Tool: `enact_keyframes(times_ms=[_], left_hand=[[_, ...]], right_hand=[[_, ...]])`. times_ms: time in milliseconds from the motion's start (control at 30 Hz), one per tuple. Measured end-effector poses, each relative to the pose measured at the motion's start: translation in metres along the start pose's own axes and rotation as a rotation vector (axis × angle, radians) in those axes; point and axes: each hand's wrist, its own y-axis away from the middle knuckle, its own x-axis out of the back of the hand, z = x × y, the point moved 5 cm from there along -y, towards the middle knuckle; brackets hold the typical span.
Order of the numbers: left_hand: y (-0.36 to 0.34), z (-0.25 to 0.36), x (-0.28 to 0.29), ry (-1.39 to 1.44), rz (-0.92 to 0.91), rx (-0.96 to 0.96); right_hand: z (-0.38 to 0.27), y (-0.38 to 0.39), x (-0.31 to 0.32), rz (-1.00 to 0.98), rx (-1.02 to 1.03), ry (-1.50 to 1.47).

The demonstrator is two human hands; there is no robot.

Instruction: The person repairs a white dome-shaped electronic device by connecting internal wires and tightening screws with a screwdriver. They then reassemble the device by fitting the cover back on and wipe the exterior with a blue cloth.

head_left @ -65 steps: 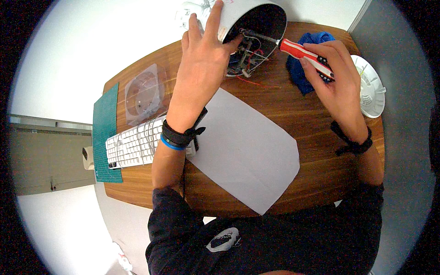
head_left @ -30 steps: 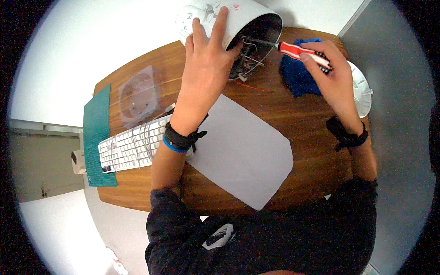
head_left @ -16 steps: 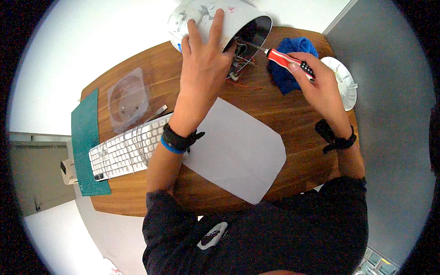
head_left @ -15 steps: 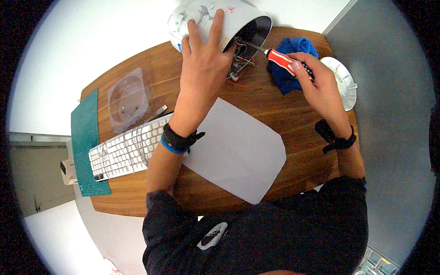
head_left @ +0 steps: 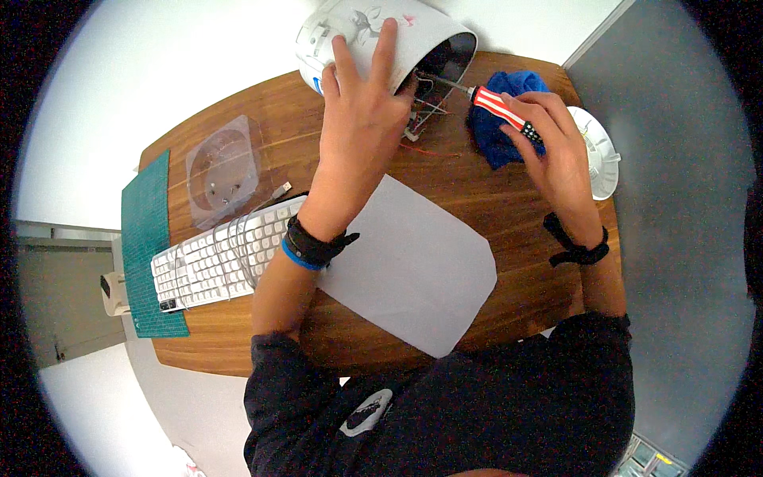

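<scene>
A white, tapered round appliance housing point(head_left: 429, 36) with a flower print lies on its side at the far edge of the table. Its dark open end faces right, and loose wires point(head_left: 429, 107) hang out of it. My left hand point(head_left: 362, 119) steadies the housing, fingers spread over its outside and thumb at the rim. With its thumb and fingers, my right hand point(head_left: 556, 139) holds a screwdriver point(head_left: 501, 107) by its red-and-white striped handle with a dark dotted end. The shaft points left into the opening; its tip is hidden there.
Beneath the right hand's side lies a blue cloth point(head_left: 501, 151), beside a white round cover point(head_left: 600, 155). A pale sheet point(head_left: 421, 270) covers the table's middle. To the left are a white keyboard point(head_left: 214, 266), a clear plastic tray point(head_left: 226, 171) with small screws, and a green mat point(head_left: 147, 254).
The screwdriver handle has turned, showing more stripes and its dotted end. My right fingers have shifted and straightened somewhat along it. The left hand keeps its place on the housing.
</scene>
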Motion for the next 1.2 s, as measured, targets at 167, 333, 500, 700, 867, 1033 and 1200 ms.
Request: enact_keyframes(times_ms=[167,333,500,700,867,1033,1200], left_hand=[[0.001,-0.004,-0.001,0.011,-0.075,0.011],[0.002,-0.002,0.001,0.004,-0.024,-0.008],[0.002,-0.004,-0.003,0.020,0.016,-0.020],[0.001,-0.005,0.001,0.022,-0.002,-0.006],[0.000,-0.002,0.007,-0.019,-0.005,0.015],[-0.005,0.000,0.019,0.123,-0.157,-0.002],[-0.004,0.001,0.015,0.051,-0.186,-0.013]], right_hand=[[0.008,0.002,-0.003,-0.053,-0.174,-0.147],[0.026,0.019,-0.022,-0.206,-0.511,-0.679],[0.031,0.014,-0.029,-0.275,-0.610,-0.742],[0.034,0.011,-0.033,-0.214,-0.557,-0.674],[0.033,0.011,-0.029,-0.268,-0.644,-0.709],[0.023,0.017,-0.026,-0.196,-0.809,-0.888],[0.026,0.021,-0.029,-0.187,-0.805,-1.024]])
